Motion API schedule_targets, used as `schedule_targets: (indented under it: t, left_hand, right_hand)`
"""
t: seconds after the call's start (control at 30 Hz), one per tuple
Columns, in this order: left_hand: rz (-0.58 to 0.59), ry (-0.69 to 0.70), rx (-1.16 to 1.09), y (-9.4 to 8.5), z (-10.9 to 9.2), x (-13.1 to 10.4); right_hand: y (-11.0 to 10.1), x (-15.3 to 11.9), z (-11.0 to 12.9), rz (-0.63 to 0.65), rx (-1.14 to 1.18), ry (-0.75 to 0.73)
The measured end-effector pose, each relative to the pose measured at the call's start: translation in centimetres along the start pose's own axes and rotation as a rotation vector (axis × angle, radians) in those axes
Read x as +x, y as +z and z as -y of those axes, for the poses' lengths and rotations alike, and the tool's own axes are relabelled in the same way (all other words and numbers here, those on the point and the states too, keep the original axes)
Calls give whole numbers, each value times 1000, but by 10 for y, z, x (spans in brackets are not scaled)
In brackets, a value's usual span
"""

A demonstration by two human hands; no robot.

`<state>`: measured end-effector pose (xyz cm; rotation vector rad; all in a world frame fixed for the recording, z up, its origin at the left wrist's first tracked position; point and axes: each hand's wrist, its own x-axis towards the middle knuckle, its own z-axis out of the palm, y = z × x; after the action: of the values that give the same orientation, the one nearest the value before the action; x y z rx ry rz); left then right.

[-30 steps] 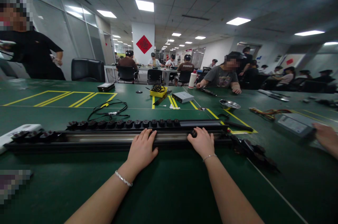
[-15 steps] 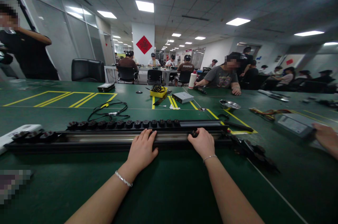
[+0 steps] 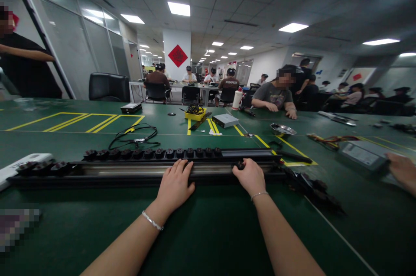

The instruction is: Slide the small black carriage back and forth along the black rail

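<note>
A long black housing (image 3: pixel 123 182) with a bare metal strip (image 3: pixel 126 169) along its inside lies across the table before me. My left hand (image 3: pixel 175 180) rests on its middle, palm down, fingers stretched across it and thumb apart. Further right, my right hand (image 3: pixel 251 176) pinches a small round black socket module (image 3: pixel 240 165) over the same housing; my fingers partly cover it. Several black socket modules (image 3: pixel 60 167) sit at the housing's left end. Just behind lies a second black housing (image 3: pixel 247 153) bearing a row of socket modules (image 3: pixel 169 153).
More black modules (image 3: pixel 312 187) lie beyond the right end. A coiled black cable (image 3: pixel 134 135), a yellow box (image 3: pixel 195 114), grey metal box (image 3: pixel 225 120) and steel bowl (image 3: pixel 283 129) stand behind. At right, another person's hand (image 3: pixel 401 170) touches a grey power supply (image 3: pixel 364 154).
My hands have hardly moved and the right one keeps its pinch on the socket module. Across the table, a seated person's hand has shifted; the person at far left has moved left.
</note>
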<state>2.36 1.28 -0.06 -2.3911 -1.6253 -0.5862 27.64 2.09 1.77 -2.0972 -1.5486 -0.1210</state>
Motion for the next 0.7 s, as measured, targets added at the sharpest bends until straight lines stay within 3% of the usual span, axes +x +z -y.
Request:
schedule_targets:
  t: [0.7]
  left_hand:
    - [4, -1, 0, -3, -1, -1]
  right_hand:
    - [-2, 0, 1, -3, -35, 15]
